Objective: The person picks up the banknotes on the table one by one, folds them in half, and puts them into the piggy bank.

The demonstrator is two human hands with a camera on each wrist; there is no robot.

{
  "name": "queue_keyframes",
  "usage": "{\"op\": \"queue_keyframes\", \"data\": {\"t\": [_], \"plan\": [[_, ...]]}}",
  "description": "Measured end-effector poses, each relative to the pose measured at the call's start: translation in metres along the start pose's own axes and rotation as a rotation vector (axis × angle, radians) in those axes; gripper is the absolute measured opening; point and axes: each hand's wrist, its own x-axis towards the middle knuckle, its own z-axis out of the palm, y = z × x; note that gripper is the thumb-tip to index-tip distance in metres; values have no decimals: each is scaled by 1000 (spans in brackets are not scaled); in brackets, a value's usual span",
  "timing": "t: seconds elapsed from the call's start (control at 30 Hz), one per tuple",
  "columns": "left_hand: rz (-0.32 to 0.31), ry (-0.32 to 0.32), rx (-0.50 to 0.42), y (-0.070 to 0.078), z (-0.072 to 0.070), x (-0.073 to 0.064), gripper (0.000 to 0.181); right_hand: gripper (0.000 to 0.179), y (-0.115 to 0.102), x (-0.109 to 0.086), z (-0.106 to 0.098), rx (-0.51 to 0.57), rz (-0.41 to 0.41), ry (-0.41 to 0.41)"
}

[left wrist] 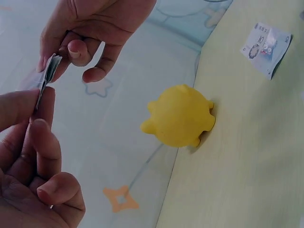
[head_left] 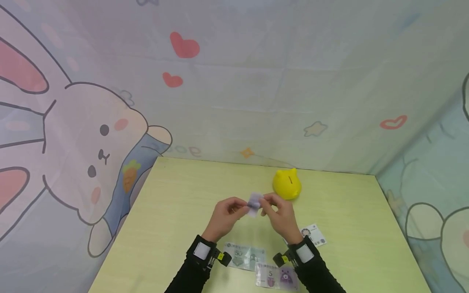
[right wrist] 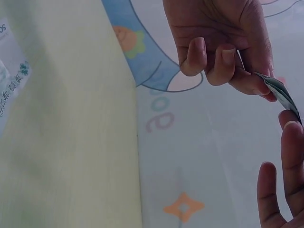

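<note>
Between both hands, in front of the piggy bank, is a small folded play banknote. My left hand pinches its left edge between thumb and fingers. At the opposite edge my right hand pinches it the same way. Seen edge-on in the left wrist view, the folded banknote shows several thin layers; its edge looks greenish in the right wrist view. The yellow piggy bank, with a dark slot on top, stands on the table just beyond my right hand.
Flat on the pale yellow table lie a green play banknote marked 50 and a purple one marked 5. Another play banknote is partly hidden by the right wrist. A printed cloth backdrop rises behind the table.
</note>
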Motion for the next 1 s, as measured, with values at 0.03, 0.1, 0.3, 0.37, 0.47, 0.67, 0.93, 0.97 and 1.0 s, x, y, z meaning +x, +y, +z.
{"op": "queue_keyframes", "data": {"t": [0.03,0.1,0.3,0.37,0.47,0.67,0.93,0.97,1.0], "plan": [[-3,1,-1,0,0,0,13,5,0,0,0,1,3,1],[-6,9,10,1,0,0,14,5,1,0,1,2,8,3],[56,106,89,7,5,4,14,4,0,0,3,19,-14,20],[91,160,86,9,9,5,13,4,-1,0,4,23,-20,23],[124,240,55,9,17,6,11,5,-1,0,5,12,-12,30],[299,356,192,8,30,7,2,4,1,2,6,-45,50,57],[662,449,794,17,36,13,14,5,3,4,5,-83,56,89],[696,450,844,18,36,13,15,4,3,4,4,-81,52,92],[727,452,890,19,37,14,16,4,3,4,4,-77,50,96]]}}
